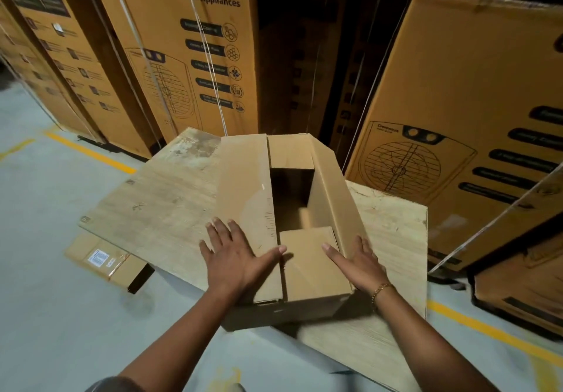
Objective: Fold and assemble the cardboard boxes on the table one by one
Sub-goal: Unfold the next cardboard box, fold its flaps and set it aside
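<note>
Tall printed cartons of brown corrugated board, marked "Crompton Home Appliances" with line drawings of a fan grille, fill the upper half of the frame and crowd close behind the tabletop; thin white straps run down the one at upper centre, and another large carton leans at the right. A dark gap opens between them at top centre. At lower left, a flattened carton with a white label lies on the grey floor, partly under the tabletop's edge, and yellow painted lines cross the floor on both sides. The tabletop is a pale, worn wood-grain slab, scuffed and stained at its far corner. On it, at frame centre, sits the cardboard box, plain matte brown, rectangular, its long axis running from the lower centre toward the upper centre, its open side facing up with a dark hollow inside. The long left flap lies folded flat over the opening, the right flap stands tilted outward, and short end flaps are folded in at near and far ends. The left hand lies spread, palm down, on the left flap. The right hand is open with fingers straight, against the right flap's near end; neither grips anything.
</note>
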`<state>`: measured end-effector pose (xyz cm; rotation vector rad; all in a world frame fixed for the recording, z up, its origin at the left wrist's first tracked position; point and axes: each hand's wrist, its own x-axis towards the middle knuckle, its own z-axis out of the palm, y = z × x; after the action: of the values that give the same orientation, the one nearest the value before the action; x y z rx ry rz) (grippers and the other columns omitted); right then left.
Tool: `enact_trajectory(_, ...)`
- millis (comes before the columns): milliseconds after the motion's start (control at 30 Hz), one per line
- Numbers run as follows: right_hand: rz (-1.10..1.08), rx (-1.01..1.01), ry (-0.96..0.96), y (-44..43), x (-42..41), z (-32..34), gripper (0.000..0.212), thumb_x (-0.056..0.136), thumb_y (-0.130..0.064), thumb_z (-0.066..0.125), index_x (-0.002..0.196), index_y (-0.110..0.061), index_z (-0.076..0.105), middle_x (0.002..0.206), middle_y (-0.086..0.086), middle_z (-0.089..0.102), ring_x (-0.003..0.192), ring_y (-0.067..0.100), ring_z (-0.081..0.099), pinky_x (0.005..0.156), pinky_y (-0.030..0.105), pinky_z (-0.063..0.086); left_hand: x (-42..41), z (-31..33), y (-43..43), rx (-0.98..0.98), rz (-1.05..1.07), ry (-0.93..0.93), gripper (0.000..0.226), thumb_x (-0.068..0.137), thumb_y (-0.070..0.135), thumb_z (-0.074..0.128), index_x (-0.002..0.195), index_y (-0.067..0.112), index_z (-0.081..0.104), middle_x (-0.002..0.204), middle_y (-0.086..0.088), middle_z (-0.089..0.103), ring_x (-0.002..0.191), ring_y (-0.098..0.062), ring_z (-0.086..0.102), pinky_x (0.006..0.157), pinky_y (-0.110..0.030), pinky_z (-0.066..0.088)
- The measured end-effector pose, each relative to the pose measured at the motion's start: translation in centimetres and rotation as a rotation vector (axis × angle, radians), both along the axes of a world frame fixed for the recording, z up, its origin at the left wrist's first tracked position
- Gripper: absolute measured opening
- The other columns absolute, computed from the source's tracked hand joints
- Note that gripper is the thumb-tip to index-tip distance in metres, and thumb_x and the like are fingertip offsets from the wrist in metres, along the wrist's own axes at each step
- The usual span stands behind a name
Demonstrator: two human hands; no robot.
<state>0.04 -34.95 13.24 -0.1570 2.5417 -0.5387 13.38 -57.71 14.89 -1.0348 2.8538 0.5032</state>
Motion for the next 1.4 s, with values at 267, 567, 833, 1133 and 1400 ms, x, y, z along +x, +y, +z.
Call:
enact_trajectory(267,0.046,0.034,0.158,1.6,0.2,-0.2,0.112,0.077,-0.093,0.024,0.161,-0.022,0.005,0.169,0.001,0.003,0.154,0.024,0.007,0.121,0.053,0.017,-0.3,4.5,1.4,0.145,-0.073,0.141,0.078,0.089,0.055,0.065,0.155,0.035,0.029,0.162,-0.001,0.035,0.141,-0.028,0.044,0.11,-0.055,0.044)
enact_trajectory(567,0.284,0.161,0.407,1.4,0.3,0.7,0.082,0.093,-0.076,0.018,0.16,-0.03,0.009,0.168,-0.007,0.0,0.154,0.025,0.003,0.12,0.05,0.016,8.9,9.0,-8.7,-0.026,0.24,0.176,0.041,0.098,0.028,0.058,0.139,0.027,0.054,0.136,-0.006,0.064,0.113,-0.035,0.061,0.084,-0.043,0.051)
enact_trajectory(833,0.561,0.092,0.396,-2.0,-0.9,2.6,0.057,0.098,-0.059,0.031,0.15,-0.037,0.036,0.161,-0.014,0.029,0.153,0.019,0.008,0.119,0.056,0.008,8.7,-0.2,-7.8,-0.098,0.053,-0.058,0.053,0.103,0.03,0.041,0.154,0.019,0.034,0.165,-0.003,0.027,0.149,-0.024,0.026,0.112,-0.051,0.035)
enact_trajectory(1133,0.576,-0.443,-0.401,-1.0,-4.0,12.2,0.042,0.094,-0.052,0.059,0.097,-0.012,0.073,0.1,0.003,0.068,0.096,0.017,0.06,0.091,0.033,0.047,7.9,-2.7,-8.6,0.14,0.137,0.039,0.058,0.094,0.06,0.031,0.127,0.017,0.052,0.144,-0.014,0.05,0.124,-0.033,0.051,0.096,-0.054,0.049)
enact_trajectory(1400,0.957,0.359,0.06,1.0,3.9,4.8,0.089,0.061,-0.085,0.062,0.135,-0.038,0.05,0.147,-0.013,0.046,0.152,0.017,0.007,0.11,0.068,-0.018,7.7,-3.2,-7.6,0.132,0.178,0.071,0.063,0.087,0.068,0.022,0.112,0.016,0.045,0.133,-0.017,0.05,0.119,-0.038,0.05,0.088,-0.067,0.05)
